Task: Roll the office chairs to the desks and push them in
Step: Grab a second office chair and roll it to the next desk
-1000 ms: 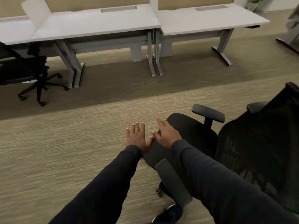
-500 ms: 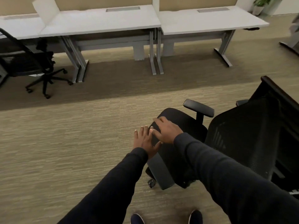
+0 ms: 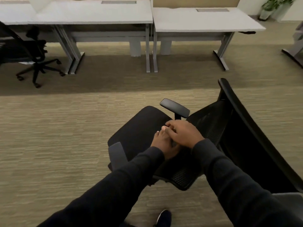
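Observation:
A black office chair stands on the carpet in front of me, its seat (image 3: 139,128) facing left and its mesh backrest (image 3: 246,128) to the right. My left hand (image 3: 159,141) lies flat over the seat, between the two armrests. My right hand (image 3: 183,133) lies on top of it, covering its thumb side. Neither hand grips anything. Two white desks, the middle desk (image 3: 91,15) and the right desk (image 3: 205,20), stand side by side across the far side of the room. A second black chair (image 3: 24,51) is at the far left desk.
Grey desk legs (image 3: 151,51) meet between the two desks. A potted plant (image 3: 270,7) sits in the far right corner, and another desk's foot (image 3: 293,54) shows at the right edge. Open carpet lies between me and the desks. My shoe (image 3: 164,217) is below the chair.
The chair has turned so its backrest swung further right and its seat came under my hands. My hands, side by side before, now overlap, right on left.

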A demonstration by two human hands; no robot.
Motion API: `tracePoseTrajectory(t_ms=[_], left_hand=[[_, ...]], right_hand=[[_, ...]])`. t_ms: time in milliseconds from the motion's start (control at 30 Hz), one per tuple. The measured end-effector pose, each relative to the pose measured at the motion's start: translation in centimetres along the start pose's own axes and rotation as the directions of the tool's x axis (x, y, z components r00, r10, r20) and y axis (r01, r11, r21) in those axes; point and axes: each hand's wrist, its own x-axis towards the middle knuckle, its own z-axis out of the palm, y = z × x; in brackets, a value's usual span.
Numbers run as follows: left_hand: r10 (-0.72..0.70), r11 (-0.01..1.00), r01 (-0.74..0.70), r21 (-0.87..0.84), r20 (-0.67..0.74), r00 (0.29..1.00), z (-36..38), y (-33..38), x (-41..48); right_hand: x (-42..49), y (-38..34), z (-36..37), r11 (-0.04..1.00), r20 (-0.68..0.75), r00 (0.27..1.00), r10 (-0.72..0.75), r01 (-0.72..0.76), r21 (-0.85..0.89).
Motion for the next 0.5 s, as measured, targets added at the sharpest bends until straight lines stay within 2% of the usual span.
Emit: tracePoseTrajectory(t_ms=[100, 200, 267, 400, 500], left_hand=[[-0.003, 0.99, 0.025, -0.137, 0.164, 0.986, 0.7, 2.8, 0.6], [0.017, 0.984, 0.037, -0.174, 0.3, 0.954, 1.0, 4.8, 1.2], [0.051, 0.985, 0.01, -0.174, 0.342, 0.938, 1.2, 5.7, 1.6], [0.072, 0.997, -0.071, -0.021, 0.444, 0.893, 1.9, 6.1, 2.0], [0.07, 0.995, -0.032, -0.09, 0.449, 0.891, 1.4, 5.7, 2.8]], right_hand=[[-2.2, 3.7, 0.1, 0.996, -0.053, 0.997, 0.052, -0.047, 0.079], [-3.9, 6.1, 0.2, 0.994, -0.158, 0.987, 0.008, 0.009, 0.105], [-4.7, 7.1, 0.1, 0.994, -0.265, 0.964, -0.029, 0.056, 0.095], [-5.5, 8.2, 0.3, 0.994, -0.465, 0.885, -0.007, 0.056, 0.093], [-4.4, 7.5, -0.2, 0.986, -0.511, 0.859, 0.024, 0.063, 0.153]])
